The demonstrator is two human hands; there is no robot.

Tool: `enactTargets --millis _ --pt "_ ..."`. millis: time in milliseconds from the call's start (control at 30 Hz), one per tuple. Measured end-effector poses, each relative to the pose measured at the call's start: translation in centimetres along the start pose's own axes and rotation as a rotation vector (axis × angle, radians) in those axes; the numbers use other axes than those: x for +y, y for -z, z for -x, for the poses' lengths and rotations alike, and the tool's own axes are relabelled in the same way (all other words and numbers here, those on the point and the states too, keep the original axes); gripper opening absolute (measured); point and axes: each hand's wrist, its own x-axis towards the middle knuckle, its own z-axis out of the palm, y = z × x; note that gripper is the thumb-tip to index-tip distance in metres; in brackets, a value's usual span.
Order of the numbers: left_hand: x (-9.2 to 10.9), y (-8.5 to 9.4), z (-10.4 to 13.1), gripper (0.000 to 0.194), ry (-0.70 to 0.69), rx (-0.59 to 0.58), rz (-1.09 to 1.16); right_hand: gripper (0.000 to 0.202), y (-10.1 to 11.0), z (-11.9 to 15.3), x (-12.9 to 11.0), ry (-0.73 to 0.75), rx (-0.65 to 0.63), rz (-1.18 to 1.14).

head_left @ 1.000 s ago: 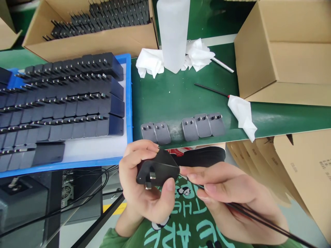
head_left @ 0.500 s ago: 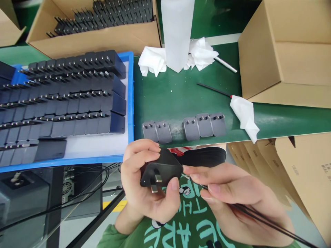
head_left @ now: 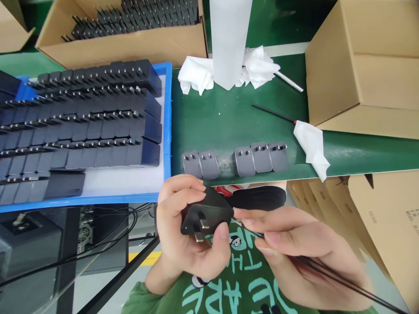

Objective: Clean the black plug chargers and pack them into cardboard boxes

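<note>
Fingers and thumb of my left hand wrap round a black plug adapter, whose metal prongs face me. My right hand pinches a thin dark cable with a pale tip close to the adapter's right corner. Whether the tip touches the adapter is hidden by the fingertips. Beyond my hands, two grey adapters stand side by side with prongs up, and three more stand to their right on the green table.
A blue tray with rows of adapters lies at the left. Behind it is a cardboard box of adapters. A white column, crumpled tissues, a thin black tool and an open carton are further right.
The view has shifted slightly, so the table items appear a little further right. Both hands keep their holds on the adapter and the cable, almost unmoved relative to each other.
</note>
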Motion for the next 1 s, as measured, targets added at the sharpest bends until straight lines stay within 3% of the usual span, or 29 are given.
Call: enactTargets --millis 100,233,367,500,1000 --pt "0.02 0.01 0.10 0.049 0.024 0.000 -0.012 0.026 -0.36 0.40 0.30 0.010 0.079 -0.009" --pt "0.11 0.04 0.10 0.044 0.034 0.003 -0.021 0.029 -0.38 0.37 0.44 0.022 -0.004 -0.019" --pt "0.29 0.04 0.02 0.045 0.022 0.005 -0.026 0.029 -0.04 0.13 0.43 0.018 0.024 -0.028" --pt "0.57 -0.11 -0.11 0.038 0.051 0.008 -0.029 0.032 0.33 -0.09 0.45 0.033 -0.083 -0.009" --pt "0.01 -0.15 0.21 0.043 0.038 0.009 -0.019 0.031 0.51 -0.36 0.34 0.054 -0.101 0.033"
